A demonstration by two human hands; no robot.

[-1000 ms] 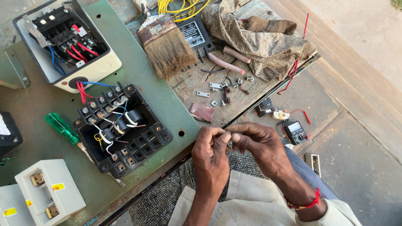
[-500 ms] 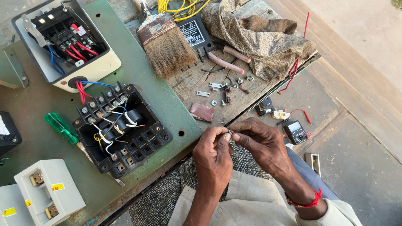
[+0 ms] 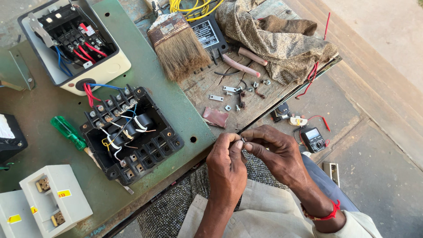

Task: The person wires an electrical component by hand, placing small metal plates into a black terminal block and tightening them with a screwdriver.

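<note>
My left hand [image 3: 227,165] and my right hand [image 3: 275,150] meet fingertip to fingertip just past the bench's front edge. Together they pinch a tiny metal part [image 3: 243,140], mostly hidden by the fingers. A red band circles my right wrist. To the left, on the green metal plate [image 3: 145,70], lies an open black terminal block [image 3: 130,132] with coils and white, blue and yellow wires.
A wide paintbrush [image 3: 176,44], loose screws and small brackets [image 3: 233,94], a brown cloth [image 3: 273,39] and yellow cable lie on the wooden bench. A white switch box [image 3: 72,42], green-handled screwdriver [image 3: 68,132] and white casings [image 3: 55,200] sit left. A multimeter [image 3: 313,139] rests on the floor.
Both hands have drifted slightly right and down, fingertips still working the small part between them. Nothing on the bench has moved.
</note>
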